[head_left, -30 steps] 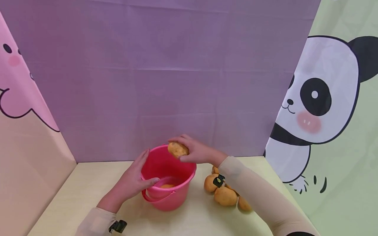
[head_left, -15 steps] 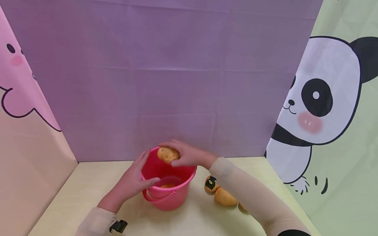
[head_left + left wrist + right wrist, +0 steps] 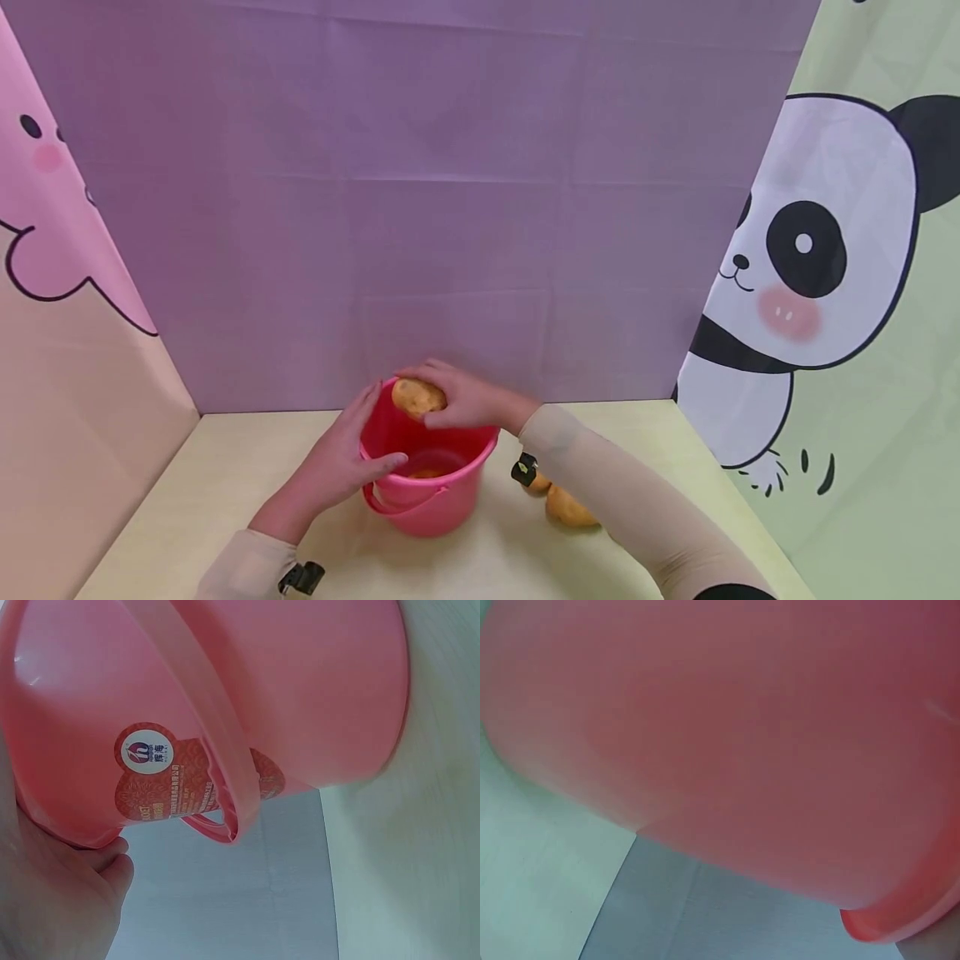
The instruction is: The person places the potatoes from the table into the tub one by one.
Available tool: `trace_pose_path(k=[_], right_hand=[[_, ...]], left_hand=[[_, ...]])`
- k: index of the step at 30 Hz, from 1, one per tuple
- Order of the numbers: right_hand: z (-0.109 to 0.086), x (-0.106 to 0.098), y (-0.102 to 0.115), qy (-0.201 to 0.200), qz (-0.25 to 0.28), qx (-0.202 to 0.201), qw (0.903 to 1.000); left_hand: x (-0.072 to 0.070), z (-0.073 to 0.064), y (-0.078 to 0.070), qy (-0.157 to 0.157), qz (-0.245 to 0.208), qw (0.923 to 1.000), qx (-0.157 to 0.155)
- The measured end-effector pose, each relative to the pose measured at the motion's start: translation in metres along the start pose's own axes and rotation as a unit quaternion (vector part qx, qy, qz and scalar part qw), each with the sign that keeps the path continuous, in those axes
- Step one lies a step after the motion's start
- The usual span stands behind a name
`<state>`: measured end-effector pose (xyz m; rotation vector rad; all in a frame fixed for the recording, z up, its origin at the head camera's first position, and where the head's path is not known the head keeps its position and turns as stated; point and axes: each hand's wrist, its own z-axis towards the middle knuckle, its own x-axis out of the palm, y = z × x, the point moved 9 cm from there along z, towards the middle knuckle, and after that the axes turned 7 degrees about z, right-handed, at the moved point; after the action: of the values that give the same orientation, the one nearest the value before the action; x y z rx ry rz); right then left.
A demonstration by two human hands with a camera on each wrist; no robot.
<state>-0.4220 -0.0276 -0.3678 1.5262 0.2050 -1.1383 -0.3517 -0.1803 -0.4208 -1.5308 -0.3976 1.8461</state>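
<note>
A pink bucket (image 3: pixel 433 507) with its handle hanging at the front stands upright on the table. My left hand (image 3: pixel 347 454) holds it at the left side of the rim, thumb reaching over the front edge. In the left wrist view, fingertips (image 3: pixel 112 862) touch the bucket's rim. My right hand (image 3: pixel 467 402) grips a potato (image 3: pixel 417 398) over the bucket's mouth, near the back rim. Down inside, a bit of another potato (image 3: pixel 426 473) shows. The bucket wall (image 3: pixel 720 750) fills most of the right wrist view, which does not show the held potato.
To the right of the bucket, potatoes (image 3: pixel 572 507) lie on the table (image 3: pixel 247 450), partly hidden under my right forearm. A purple backdrop (image 3: pixel 450 208) rises behind the table, with printed panels at both sides, a panda (image 3: pixel 840 167) on the right one.
My right hand has carried the potato leftward and slightly down over the bucket's opening. The forearm now covers more of the potatoes on the table. My left hand keeps its place on the rim.
</note>
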Motion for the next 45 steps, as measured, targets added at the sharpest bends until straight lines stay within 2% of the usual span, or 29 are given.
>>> trace_pose_path(k=[18, 31, 40, 45], right_hand=[[-0.002, 0.002, -0.007, -0.006, -0.007, 0.021, 0.9997], [-0.002, 0.002, -0.009, -0.019, 0.004, -0.009, 0.9998], [-0.005, -0.005, -0.004, -0.055, 0.005, -0.035, 0.9979], [-0.006, -0.007, 0.0, -0.056, 0.003, -0.041, 0.9976]], left_hand=[[0.0, 0.002, 0.0, 0.004, -0.002, 1.0, -0.007], [0.001, 0.002, -0.002, 0.003, -0.003, 0.9999, -0.009], [0.0, 0.002, -0.004, -0.001, 0.001, 1.0, -0.002], [0.0, 0.002, -0.002, -0.003, 0.004, 1.0, -0.004]])
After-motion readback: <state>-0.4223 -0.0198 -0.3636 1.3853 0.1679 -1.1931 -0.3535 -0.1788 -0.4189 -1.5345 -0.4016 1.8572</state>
